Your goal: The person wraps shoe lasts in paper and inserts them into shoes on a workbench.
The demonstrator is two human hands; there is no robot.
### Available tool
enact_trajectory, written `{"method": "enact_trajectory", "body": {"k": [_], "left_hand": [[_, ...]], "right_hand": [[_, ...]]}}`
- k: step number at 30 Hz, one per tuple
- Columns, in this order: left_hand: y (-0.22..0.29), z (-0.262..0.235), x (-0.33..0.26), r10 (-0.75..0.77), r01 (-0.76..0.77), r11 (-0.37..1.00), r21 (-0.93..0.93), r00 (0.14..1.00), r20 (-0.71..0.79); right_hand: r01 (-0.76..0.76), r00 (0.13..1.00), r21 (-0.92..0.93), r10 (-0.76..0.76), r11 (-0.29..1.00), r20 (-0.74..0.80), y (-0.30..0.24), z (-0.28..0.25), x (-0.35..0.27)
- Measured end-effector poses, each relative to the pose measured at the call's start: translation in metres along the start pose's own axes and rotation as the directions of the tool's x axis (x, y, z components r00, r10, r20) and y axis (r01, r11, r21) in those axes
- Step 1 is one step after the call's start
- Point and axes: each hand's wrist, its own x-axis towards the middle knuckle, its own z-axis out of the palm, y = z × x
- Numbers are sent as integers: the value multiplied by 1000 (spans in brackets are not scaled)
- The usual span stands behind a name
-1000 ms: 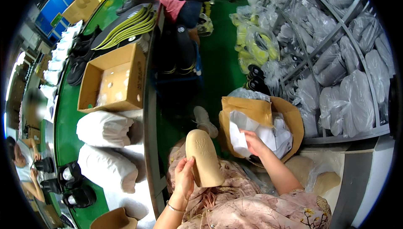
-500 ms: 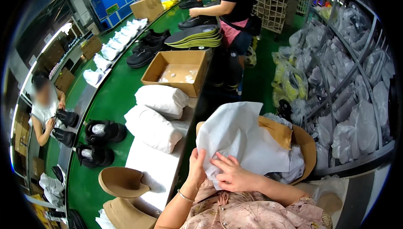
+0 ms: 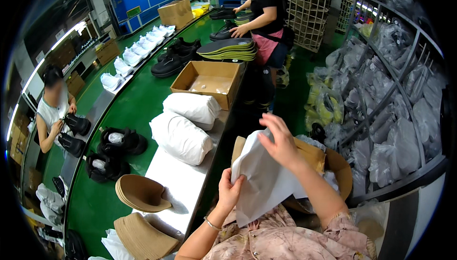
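Here, your left hand (image 3: 229, 191) pinches white paper (image 3: 262, 179) and a tan insole (image 3: 237, 151) at twelve o'clock; your right hand (image 3: 282, 145), open, fingers spread, meets the paper's top edge. White bundles (image 3: 183, 138) lie at ten.

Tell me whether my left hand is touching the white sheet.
Touching. The head view shows the left hand with its thumb laid over the edge of the white sheet, with no gap between them.
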Motion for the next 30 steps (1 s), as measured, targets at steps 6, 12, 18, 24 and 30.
{"method": "enact_trajectory", "body": {"k": [6,12,18,24,30], "left_hand": [[3,-6,1,-17,18,1000,-19,1000,19],[3,-7,0,-145,171,933,-316,984,104],[-2,-4,8,-142,162,892,-421,987,79],[-11,4,17,-161,142,821,-553,987,14],[-4,-2,21,-110,132,821,-555,991,74]], "right_hand": [[-457,629,202,154,866,762,24,-3,31],[-307,936,595,122,743,330,13,16,32],[18,997,-53,-22,998,-75,23,44,30],[-20,914,68,-9,997,404,14,26,-33],[-436,754,210,228,875,616,5,35,-70]]}}
